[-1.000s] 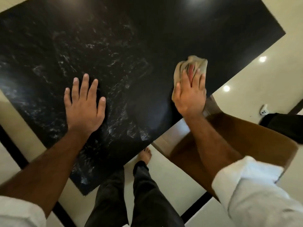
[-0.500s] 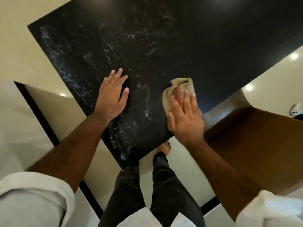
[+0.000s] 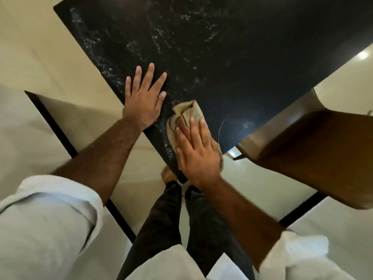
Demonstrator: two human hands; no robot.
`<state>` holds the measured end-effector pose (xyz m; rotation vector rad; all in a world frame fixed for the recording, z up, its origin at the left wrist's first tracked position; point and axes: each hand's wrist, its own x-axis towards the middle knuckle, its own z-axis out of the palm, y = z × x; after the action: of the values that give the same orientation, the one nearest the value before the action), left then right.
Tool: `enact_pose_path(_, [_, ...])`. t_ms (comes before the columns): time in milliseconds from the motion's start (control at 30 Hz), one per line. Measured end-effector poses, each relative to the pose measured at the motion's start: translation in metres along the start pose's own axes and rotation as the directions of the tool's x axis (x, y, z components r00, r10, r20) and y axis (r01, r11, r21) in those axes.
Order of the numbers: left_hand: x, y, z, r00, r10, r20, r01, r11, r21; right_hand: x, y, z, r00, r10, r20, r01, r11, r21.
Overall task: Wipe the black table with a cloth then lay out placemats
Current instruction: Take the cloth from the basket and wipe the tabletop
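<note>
The black table (image 3: 232,49) has a glossy marbled top streaked with pale smears, and its near corner points at my legs. A folded beige cloth (image 3: 188,111) lies on that corner, a loose thread trailing to its right. My right hand (image 3: 196,150) lies flat on the cloth, fingers together, pressing it onto the table. My left hand (image 3: 144,100) rests palm down on the table's left edge with fingers spread, empty, just left of the cloth. No placemats are in view.
A brown wooden chair (image 3: 314,150) stands against the table's right edge, close to my right arm. Cream floor tiles with black strips (image 3: 52,126) surround the table. My dark-trousered legs and a bare foot (image 3: 167,175) are below the corner.
My right hand has slid the cloth leftward and nearer, onto the table's near corner. My left hand now sits at the table's left edge, close to the cloth.
</note>
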<state>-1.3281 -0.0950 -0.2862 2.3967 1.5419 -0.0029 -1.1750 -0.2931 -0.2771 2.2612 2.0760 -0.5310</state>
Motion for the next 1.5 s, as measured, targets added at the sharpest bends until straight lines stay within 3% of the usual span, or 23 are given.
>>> enact_pose_path(133, [-0.013,-0.006,0.001,0.999,0.017,-0.034,-0.017,1.0,0.005,-0.026,0.045,-0.001,0.992,0.126,0.023,-0.127,0.992,0.021])
enact_pose_path(233, [-0.03,-0.008,0.005,0.999,-0.007,-0.033,0.008,1.0,0.019,0.016,0.078,-0.019,0.945,0.319,-0.064,-0.315,0.946,0.071])
enact_pose_path(300, [-0.037,-0.007,0.009,0.999,-0.024,-0.04,0.024,1.0,0.007,0.051,0.08,-0.028,0.92,0.37,-0.126,-0.36,0.928,0.097])
enact_pose_path(400, [-0.037,-0.006,0.013,0.997,-0.039,-0.059,0.039,0.999,-0.011,0.075,0.045,-0.019,0.935,0.326,-0.142,-0.315,0.945,0.093])
enact_pose_path(500, [-0.039,-0.008,0.014,0.998,-0.035,-0.059,0.033,0.998,-0.045,0.041,-0.014,0.008,0.989,0.122,-0.079,-0.118,0.991,0.058])
enact_pose_path(600, [-0.034,-0.011,0.009,0.998,-0.058,-0.006,0.056,0.988,-0.143,-0.019,-0.045,0.03,0.999,-0.033,0.019,0.032,0.996,0.079])
enact_pose_path(733, [-0.045,0.003,-0.006,0.991,-0.134,-0.018,0.118,0.919,-0.375,-0.043,-0.029,0.021,0.996,0.036,0.08,-0.051,0.98,0.195])
enact_pose_path(833, [-0.085,0.04,-0.005,0.979,-0.154,-0.135,0.083,0.902,-0.424,-0.029,0.002,-0.007,0.992,0.126,0.014,-0.117,0.868,0.482])
enact_pose_path(933, [-0.129,0.084,0.009,0.984,-0.09,-0.151,0.038,0.948,-0.317,-0.008,0.054,-0.032,0.927,0.349,-0.139,-0.218,0.801,0.557])
enact_pose_path(1033, [-0.153,0.122,0.037,0.997,0.071,-0.016,-0.071,0.996,-0.051,0.013,0.108,-0.045,0.843,0.507,-0.179,-0.376,0.794,0.478])
enact_pose_path(1200, [-0.116,0.144,0.064,0.993,0.114,-0.038,-0.112,0.992,0.054,0.027,0.158,-0.049,0.832,0.516,-0.204,-0.41,0.819,0.402])
enact_pose_path(1400, [-0.018,0.178,0.063,0.984,0.157,-0.079,-0.152,0.986,0.073,0.041,0.201,-0.065,0.803,0.566,-0.187,-0.371,0.721,0.585])
enact_pose_path(1500, [-0.01,0.229,0.066,0.974,0.227,0.013,-0.227,0.973,0.033,0.049,0.214,-0.072,0.819,0.559,-0.131,-0.383,0.701,0.602])
